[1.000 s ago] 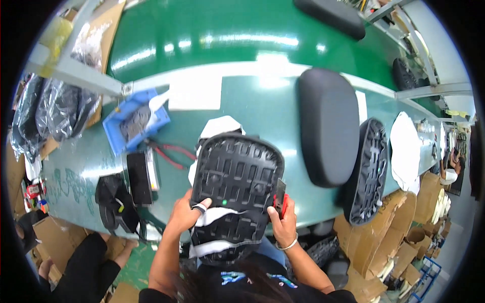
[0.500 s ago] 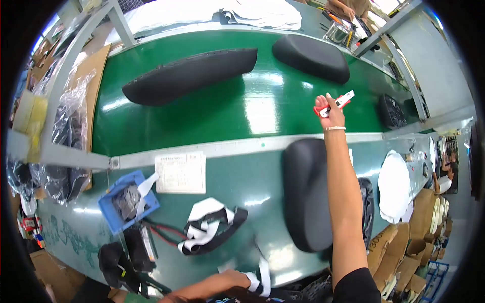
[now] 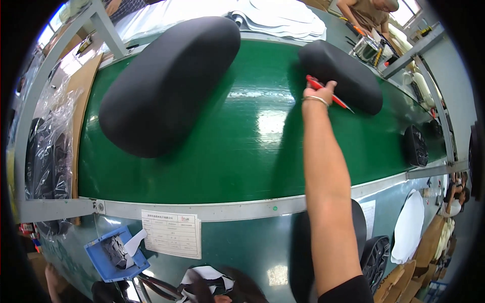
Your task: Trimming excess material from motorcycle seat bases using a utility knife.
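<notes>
Head view: the right hand (image 3: 320, 94) is closed around one red knife (image 3: 339, 102), near the far-right cushion (image 3: 346, 73) on the green belt (image 3: 242, 171); its blade, earlier aimed far-right, now points near-right. Skin at the near edge is probably the left hand (image 3: 222, 299), its grip impossible to tell. The left cushion (image 3: 172, 86) looks broader than before. Near table (image 3: 232, 237): a third cushion (image 3: 300, 262), one blue bin (image 3: 97, 257), one ruled, printed form (image 3: 172, 236).
</notes>
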